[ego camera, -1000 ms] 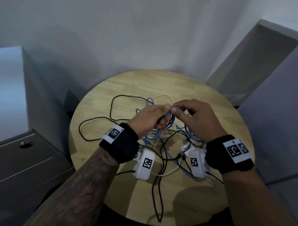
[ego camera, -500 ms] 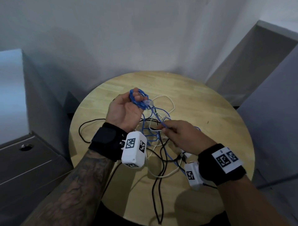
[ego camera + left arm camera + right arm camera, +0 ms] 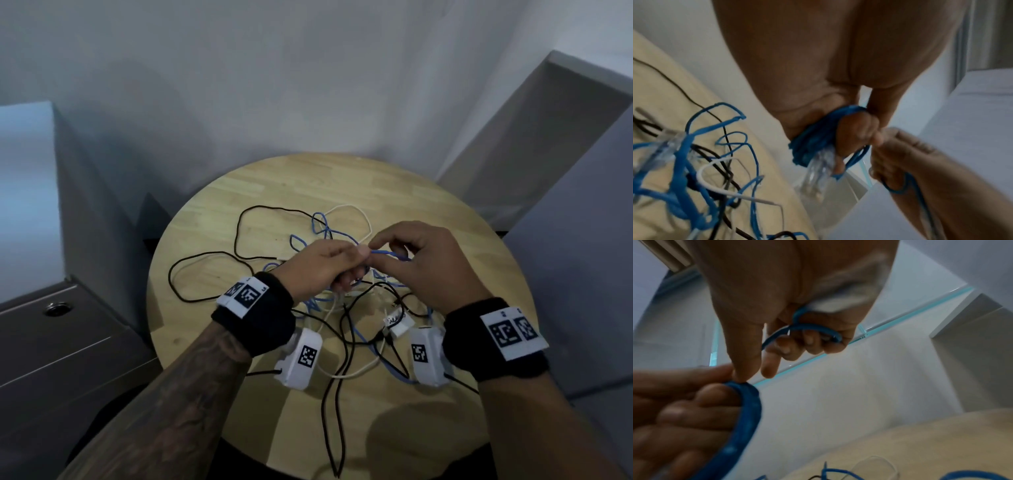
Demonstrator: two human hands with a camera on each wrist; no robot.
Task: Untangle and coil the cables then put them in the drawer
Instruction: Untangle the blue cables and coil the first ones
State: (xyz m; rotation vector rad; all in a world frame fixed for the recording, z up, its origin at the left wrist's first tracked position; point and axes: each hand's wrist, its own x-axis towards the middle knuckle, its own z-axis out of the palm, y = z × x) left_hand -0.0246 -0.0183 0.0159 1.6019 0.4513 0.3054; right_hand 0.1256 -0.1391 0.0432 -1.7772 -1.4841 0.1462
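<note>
left hand (image 3: 317, 265): fingers curled round a bundle of blue cable (image 3: 813, 138) loops, clear plug sticking out below the fist; knuckles up, over table centre.
right hand (image 3: 424, 263): thumb and forefinger pinching the blue strand just beside the left fist, other fingers hooked round a further loop (image 3: 807, 328) of it; back of hand up.
hands: fingertips touching, short blue run taut between them.
blue cable, rest: trailing down from both hands into the tangle under them, loose loops beyond the left knuckles.
black cable (image 3: 239, 236): big loops on the left part of the table, strands crossing under the hands and off the near edge.
white cable (image 3: 356, 212): loop beyond the hands, another curve near the wrists; white plug (image 3: 399, 323) beside the right wrist.
obstruction: black and white strands woven through the blue ones below the hands.
table (image 3: 428, 212): round, wood.
drawer unit (image 3: 68, 339): grey, left of table, drawers closed, well apart from the cables.
forearms: reaching in from the near edge, black wristbands with tags, white camera units under the wrists.
</note>
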